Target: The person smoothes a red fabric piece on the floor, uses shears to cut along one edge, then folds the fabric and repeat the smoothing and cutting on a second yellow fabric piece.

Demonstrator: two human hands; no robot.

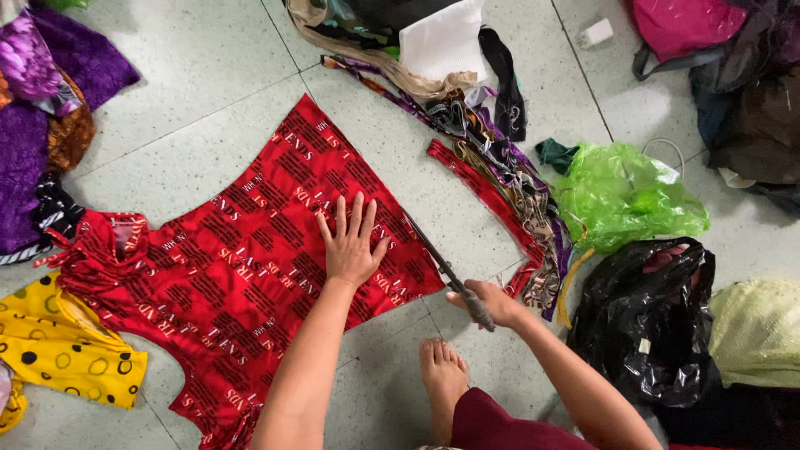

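A red printed fabric piece lies spread flat on the tiled floor. My left hand presses on it with fingers spread, near its right edge. My right hand grips the handles of long dark scissors, whose blades lie along the fabric's right edge, pointing up and left. My bare foot rests on the floor just below the fabric's lower right corner.
A long red strip and mixed fabric scraps lie to the right. A green plastic bag and black plastic bag sit further right. Yellow spotted cloth and purple cloth lie at left. White fabric is at top.
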